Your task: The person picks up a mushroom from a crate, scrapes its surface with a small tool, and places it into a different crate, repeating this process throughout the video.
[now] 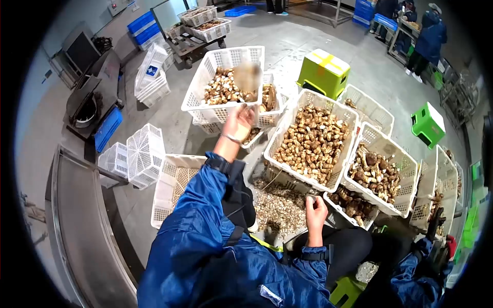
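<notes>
My left hand [240, 122] is at the near rim of a white crate [192, 107] with brown and white mushrooms [223, 87] inside. Its fingers are slightly bent and apart, with nothing visible in them. A round blurred patch lies just above the fingertips. My right hand [316, 213] is closed, thumb and fingers together on a small greyish thing too small to name. It is above a heap of pale trimmings [281, 210], near the lower corner of a crate [272, 158] full of mushrooms [313, 141].
More mushroom crates [407, 205] stand on the right, beside a person's blue sleeve [411, 280]. An empty-looking crate [160, 197] is at left. Green stools [323, 72] stand beyond. A metal table [77, 220] runs along the left. People [431, 38] work at the far right.
</notes>
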Available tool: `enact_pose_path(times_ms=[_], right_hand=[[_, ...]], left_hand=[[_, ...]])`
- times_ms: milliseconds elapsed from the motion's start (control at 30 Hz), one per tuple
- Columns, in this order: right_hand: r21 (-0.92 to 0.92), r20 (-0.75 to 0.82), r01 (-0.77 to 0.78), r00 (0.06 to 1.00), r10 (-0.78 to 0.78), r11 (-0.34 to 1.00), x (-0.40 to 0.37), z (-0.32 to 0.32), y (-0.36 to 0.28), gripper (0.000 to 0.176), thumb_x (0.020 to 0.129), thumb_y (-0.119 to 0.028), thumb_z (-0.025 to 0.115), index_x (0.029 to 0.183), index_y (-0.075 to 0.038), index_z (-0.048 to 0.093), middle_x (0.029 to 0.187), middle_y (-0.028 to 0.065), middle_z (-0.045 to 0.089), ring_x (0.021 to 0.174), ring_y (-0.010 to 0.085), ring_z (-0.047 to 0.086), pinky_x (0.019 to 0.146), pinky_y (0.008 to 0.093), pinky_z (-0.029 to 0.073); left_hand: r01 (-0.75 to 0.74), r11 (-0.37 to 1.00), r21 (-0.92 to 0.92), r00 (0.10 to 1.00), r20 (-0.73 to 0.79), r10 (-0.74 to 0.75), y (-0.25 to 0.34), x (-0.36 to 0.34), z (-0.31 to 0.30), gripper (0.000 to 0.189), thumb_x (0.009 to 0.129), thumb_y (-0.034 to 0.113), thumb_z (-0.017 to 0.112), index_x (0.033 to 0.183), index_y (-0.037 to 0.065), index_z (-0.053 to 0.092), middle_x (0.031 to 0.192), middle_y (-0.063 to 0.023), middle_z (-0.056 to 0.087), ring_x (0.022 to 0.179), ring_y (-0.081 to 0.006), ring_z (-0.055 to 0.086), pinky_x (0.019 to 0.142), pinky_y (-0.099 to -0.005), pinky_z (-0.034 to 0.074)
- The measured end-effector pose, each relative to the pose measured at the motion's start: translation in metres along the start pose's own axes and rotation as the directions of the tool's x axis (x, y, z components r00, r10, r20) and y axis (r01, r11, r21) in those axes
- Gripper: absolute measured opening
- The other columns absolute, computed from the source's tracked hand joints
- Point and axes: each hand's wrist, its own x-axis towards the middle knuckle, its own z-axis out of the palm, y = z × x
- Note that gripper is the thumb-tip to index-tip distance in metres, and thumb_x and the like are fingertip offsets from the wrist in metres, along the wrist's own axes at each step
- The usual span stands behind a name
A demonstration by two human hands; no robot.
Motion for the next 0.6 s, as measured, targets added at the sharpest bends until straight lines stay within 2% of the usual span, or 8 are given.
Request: enact_pose_path(times_ms=[67, 167, 200, 267, 333, 400, 467, 600], right_hand=[[-0.038, 0.055, -0.088, 0.994, 0.090, 0.995, 0.003, 0.000, 0.007, 0.019, 0.091, -0.013, 0.069, 0.081, 0.000, 0.058, 0.068, 0.0016, 0.052, 0.068, 0.0069, 0.044, 0.061, 0.0276, 0.042], [-0.079, 0.052, -0.042, 0.998, 0.047, 0.996, 0.009, 0.006, 0.002, 0.025, 0.090, -0.017, 0.069, 0.079, 0.001, 0.056, 0.064, 0.0042, 0.049, 0.065, 0.0078, 0.043, 0.058, 0.0314, 0.042], [-0.051, 0.069, -0.062, 0.995, 0.066, 0.997, 0.011, 0.009, 0.004, 0.025, 0.090, -0.018, 0.069, 0.079, 0.001, 0.056, 0.063, 0.0053, 0.049, 0.064, 0.0085, 0.044, 0.058, 0.0322, 0.042], [-0.037, 0.092, -0.118, 0.988, 0.121, 0.992, 0.013, 0.013, 0.016, 0.024, 0.090, -0.018, 0.069, 0.080, 0.001, 0.058, 0.065, 0.0103, 0.055, 0.061, 0.0125, 0.047, 0.057, 0.0339, 0.043], [-0.074, 0.097, -0.098, 0.990, 0.105, 0.992, 0.017, 0.015, 0.007, 0.023, 0.090, -0.018, 0.069, 0.081, 0.001, 0.060, 0.066, 0.0112, 0.058, 0.060, 0.0138, 0.049, 0.057, 0.0347, 0.043], [-0.100, 0.109, -0.126, 0.985, 0.136, 0.987, 0.022, 0.017, -0.001, 0.017, 0.089, -0.018, 0.069, 0.093, -0.001, 0.069, 0.074, 0.0131, 0.066, 0.066, 0.0189, 0.062, 0.064, 0.0345, 0.049], [-0.077, 0.123, -0.125, 0.983, 0.134, 0.989, 0.027, 0.019, 0.004, 0.016, 0.089, -0.017, 0.070, 0.094, -0.002, 0.070, 0.079, 0.0140, 0.069, 0.070, 0.0220, 0.066, 0.068, 0.0345, 0.051], [-0.014, 0.135, -0.246, 0.960, 0.245, 0.969, 0.040, 0.019, -0.011, 0.014, 0.088, -0.014, 0.070, 0.093, -0.001, 0.069, 0.081, 0.0149, 0.069, 0.074, 0.0246, 0.068, 0.070, 0.0349, 0.052]], left_hand=[[0.012, 0.995, 0.096, 0.997, -0.079, -0.004, 0.007, 0.025, 0.008, 0.019, 0.100, 0.019, 0.057, 0.103, 0.001, 0.060, 0.106, -0.0150, 0.069, 0.084, -0.0203, 0.067, 0.071, -0.0250, 0.060], [0.259, 0.900, 0.352, 0.966, -0.090, -0.242, -0.045, 0.041, -0.017, 0.017, 0.101, 0.016, 0.054, 0.104, 0.000, 0.061, 0.098, -0.0145, 0.068, 0.087, -0.0175, 0.066, 0.069, -0.0242, 0.057], [0.370, 0.748, 0.550, 0.912, -0.060, -0.407, -0.067, 0.054, -0.036, 0.017, 0.100, 0.014, 0.056, 0.105, -0.001, 0.061, 0.092, -0.0123, 0.068, 0.082, -0.0156, 0.066, 0.067, -0.0242, 0.057], [0.409, 0.468, 0.783, 0.880, -0.204, -0.428, -0.119, 0.047, -0.031, 0.025, 0.098, 0.018, 0.061, 0.111, -0.003, 0.064, 0.091, -0.0096, 0.070, 0.070, -0.0143, 0.067, 0.057, -0.0234, 0.055], [0.131, -0.007, 0.991, 0.898, -0.122, -0.423, -0.174, 0.088, -0.084, 0.051, 0.089, 0.030, 0.072, 0.127, -0.003, 0.061, 0.100, -0.0124, 0.072, 0.082, -0.0162, 0.070, 0.066, -0.0303, 0.058], [-0.250, -0.301, 0.920, 0.938, 0.153, -0.310, -0.225, 0.115, -0.110, 0.055, 0.083, 0.038, 0.074, 0.124, 0.001, 0.065, 0.102, -0.0137, 0.073, 0.091, -0.0239, 0.070, 0.081, -0.0384, 0.056], [-0.177, -0.394, 0.902, 0.968, 0.087, -0.235, -0.253, 0.117, -0.082, 0.053, 0.080, 0.040, 0.071, 0.122, 0.008, 0.069, 0.103, -0.0170, 0.072, 0.099, -0.0324, 0.068, 0.093, -0.0418, 0.051], [-0.400, -0.561, 0.725, 0.914, 0.362, -0.184, -0.312, 0.152, -0.090, 0.039, 0.078, 0.009, 0.068, 0.117, 0.007, 0.067, 0.124, -0.0184, 0.062, 0.109, -0.0378, 0.060, 0.095, -0.0490, 0.049]])
